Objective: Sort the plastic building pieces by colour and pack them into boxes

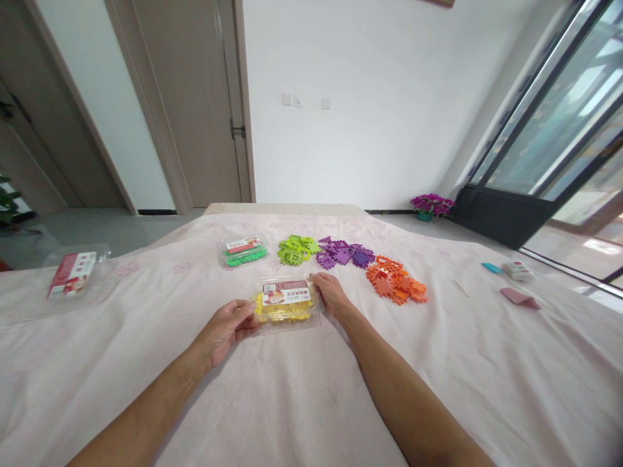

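Note:
A clear plastic box [286, 312] with a red and white label, filled with yellow pieces, lies in front of me with its lid over it. My left hand [231, 327] grips its left end, thumb on top. At the right end, my right hand [329, 292] holds the far corner between thumb and fingers. Beyond the box are loose heaps of toothed plastic pieces: lime green pieces [294, 250], purple pieces [343, 253] and orange pieces [395, 281]. A similar clear box with green pieces [246, 255] stands behind and left of the yellow one.
Far left on the pink-white cloth [195, 402] lies another labelled clear box [73, 275]. To the right are a small white packet [517, 271], a blue object [491, 267], a folded pink cloth [520, 298] and a thin stick [461, 288].

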Available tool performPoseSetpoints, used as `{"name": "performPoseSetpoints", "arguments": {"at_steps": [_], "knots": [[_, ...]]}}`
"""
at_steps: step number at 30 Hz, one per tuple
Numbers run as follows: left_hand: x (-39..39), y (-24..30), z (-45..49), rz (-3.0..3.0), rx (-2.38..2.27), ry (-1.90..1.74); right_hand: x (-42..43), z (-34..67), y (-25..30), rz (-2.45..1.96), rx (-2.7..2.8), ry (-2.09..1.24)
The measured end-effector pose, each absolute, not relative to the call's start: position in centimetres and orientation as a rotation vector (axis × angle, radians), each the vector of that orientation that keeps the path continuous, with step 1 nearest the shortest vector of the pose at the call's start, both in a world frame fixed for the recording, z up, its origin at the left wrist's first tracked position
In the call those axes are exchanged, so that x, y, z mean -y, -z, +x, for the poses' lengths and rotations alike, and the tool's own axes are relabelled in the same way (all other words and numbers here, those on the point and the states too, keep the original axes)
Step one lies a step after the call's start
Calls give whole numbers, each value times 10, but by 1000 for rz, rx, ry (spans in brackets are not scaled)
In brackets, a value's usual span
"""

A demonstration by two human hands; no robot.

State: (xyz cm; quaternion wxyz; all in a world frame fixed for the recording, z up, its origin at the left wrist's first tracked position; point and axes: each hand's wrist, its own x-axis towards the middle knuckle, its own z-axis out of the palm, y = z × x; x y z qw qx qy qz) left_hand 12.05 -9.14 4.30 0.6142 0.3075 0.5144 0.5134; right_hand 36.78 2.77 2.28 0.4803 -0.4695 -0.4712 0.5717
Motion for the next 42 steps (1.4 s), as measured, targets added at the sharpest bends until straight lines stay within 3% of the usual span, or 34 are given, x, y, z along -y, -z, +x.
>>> {"name": "performPoseSetpoints", "arguments": {"at_steps": [14,42], "knots": [[85,-40,126,634,-1222,-1262,-32,365,-25,-1207,1283,-1213],[78,-41,120,768,-1279,-1229,-21,366,-29,-1165,1296,-1316]]}}
